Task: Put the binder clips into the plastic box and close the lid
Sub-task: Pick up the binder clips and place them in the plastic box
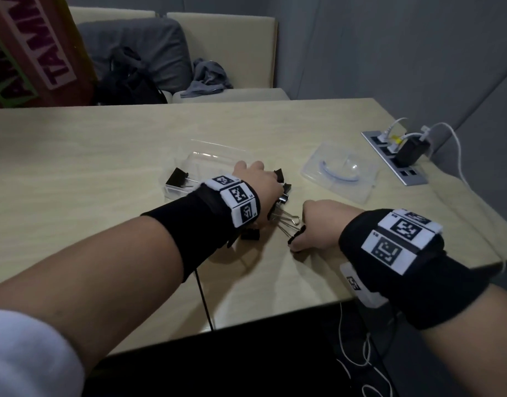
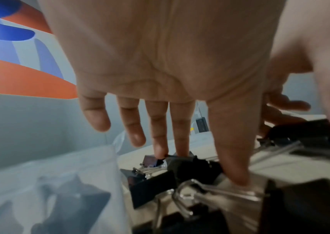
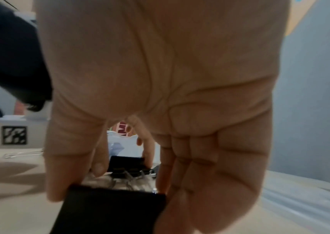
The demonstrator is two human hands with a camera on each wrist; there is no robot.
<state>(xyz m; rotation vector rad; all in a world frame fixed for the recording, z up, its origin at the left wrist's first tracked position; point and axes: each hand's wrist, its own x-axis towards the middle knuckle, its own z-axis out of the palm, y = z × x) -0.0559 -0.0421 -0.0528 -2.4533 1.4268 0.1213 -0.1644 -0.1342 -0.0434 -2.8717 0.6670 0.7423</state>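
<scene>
1. We are pinching one binder clip [image 3: 108,210] with our right hand [image 1: 322,224], fingers curled tight around it.
2. Our left hand [image 1: 258,181] is reaching flat-fingered over the clip pile [image 2: 172,172].
3. We should be lifting slowly toward the plastic box [image 1: 189,170], just beside our left hand.

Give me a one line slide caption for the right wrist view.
Right hand pinching a black binder clip just above the table, more clips waiting beyond the fingers.
</scene>
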